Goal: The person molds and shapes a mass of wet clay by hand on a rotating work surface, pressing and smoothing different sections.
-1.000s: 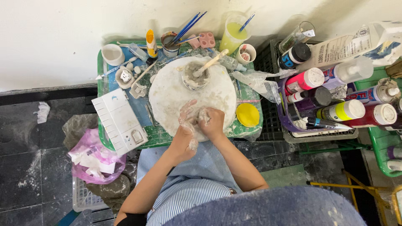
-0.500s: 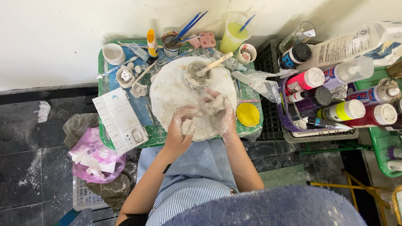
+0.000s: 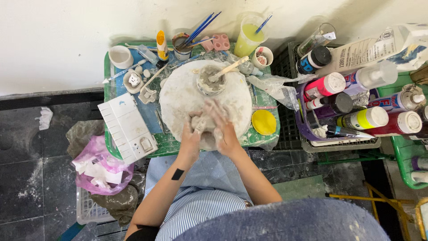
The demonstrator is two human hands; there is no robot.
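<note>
At centre frame, both hands, left [image 3: 192, 134] and right [image 3: 223, 127], are cupping a clay lump [image 3: 206, 136] over the white disc [image 3: 178, 98] on the green surface [image 3: 165, 142], which probably wants even pressure from both palms.

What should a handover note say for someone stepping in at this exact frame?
Left hand: coated in clay, pressed against the clay lump. Right hand: also coated, fingers spread over the same lump. The lump sits at the near edge of the round white board on the green table. A small bowl with a wooden stick stands on the board's far side. Done: clay is wetted and in hand. Left: no clear shape shows yet.
</note>
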